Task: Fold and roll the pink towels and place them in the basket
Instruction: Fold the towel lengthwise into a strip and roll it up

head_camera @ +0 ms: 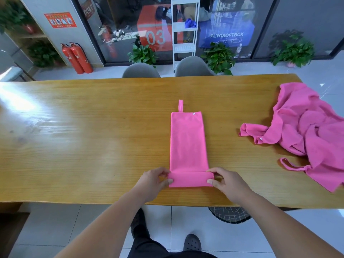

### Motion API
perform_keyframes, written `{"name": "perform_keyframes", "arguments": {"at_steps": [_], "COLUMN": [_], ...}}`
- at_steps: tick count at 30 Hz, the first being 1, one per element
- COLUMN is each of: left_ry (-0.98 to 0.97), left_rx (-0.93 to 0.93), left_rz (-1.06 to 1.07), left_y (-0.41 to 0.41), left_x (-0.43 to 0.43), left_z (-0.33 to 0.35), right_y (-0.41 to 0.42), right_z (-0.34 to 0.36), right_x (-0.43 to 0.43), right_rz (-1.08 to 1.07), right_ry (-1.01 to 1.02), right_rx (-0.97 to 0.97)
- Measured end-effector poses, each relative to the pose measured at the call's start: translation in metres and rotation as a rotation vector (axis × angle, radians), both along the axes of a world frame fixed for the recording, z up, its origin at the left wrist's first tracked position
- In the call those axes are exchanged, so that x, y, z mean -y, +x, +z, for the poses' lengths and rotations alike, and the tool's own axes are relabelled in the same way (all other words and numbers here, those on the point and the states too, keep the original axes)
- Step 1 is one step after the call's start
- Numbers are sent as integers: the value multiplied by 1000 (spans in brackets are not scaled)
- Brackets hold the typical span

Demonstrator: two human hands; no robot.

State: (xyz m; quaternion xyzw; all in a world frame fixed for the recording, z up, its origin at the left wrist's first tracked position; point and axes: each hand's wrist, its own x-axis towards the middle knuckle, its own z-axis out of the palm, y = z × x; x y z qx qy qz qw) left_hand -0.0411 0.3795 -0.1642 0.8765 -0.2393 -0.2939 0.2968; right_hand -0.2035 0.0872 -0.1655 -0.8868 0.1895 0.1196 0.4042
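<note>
Our left grip (154,181) and right grip (228,182) pinch the towel (188,142) at its rolled near end on the tabletop (93,127).

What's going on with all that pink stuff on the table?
A person is rolling up a folded pink towel on the wooden table. The left hand and the right hand each pinch one end of the roll, which has only begun at the near end. More pink towels lie crumpled in a heap on the right.
</note>
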Motion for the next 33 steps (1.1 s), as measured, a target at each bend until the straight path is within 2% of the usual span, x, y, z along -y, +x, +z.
{"name": "perform_keyframes", "arguments": {"at_steps": [4, 7, 11, 15, 18, 20, 25, 30, 33], "left_ry": [63, 132, 57, 55, -38, -37, 58, -26, -4], "left_rx": [-57, 137, 457, 697, 783, 767, 513, 192, 59], "left_rz": [-58, -77, -75, -151, -142, -157, -54, 78, 48], "left_y": [10, 21, 17, 1, -17, -27, -19, -6, 1], "left_x": [4, 13, 33, 29, 14, 7, 17, 22, 13], "left_z": [4, 4, 8, -7, -20, -22, -16, 4, 7], "right_y": [5, 17, 32, 23, 7, 2, 16, 24, 18], "right_z": [0, 7, 16, -1, -8, -8, -2, 5, 4], "right_x": [2, -1, -15, -24, -22, -18, -15, -7, 1], "right_rz": [-17, -24, -3, 38, 72, 132, 134, 67, 21], "right_ry": [19, -205, -432, -527, -516, -527, -513, -244, -117], "right_rx": [1, 56, 212, 292, 321, 268, 147, 101, 59]}}
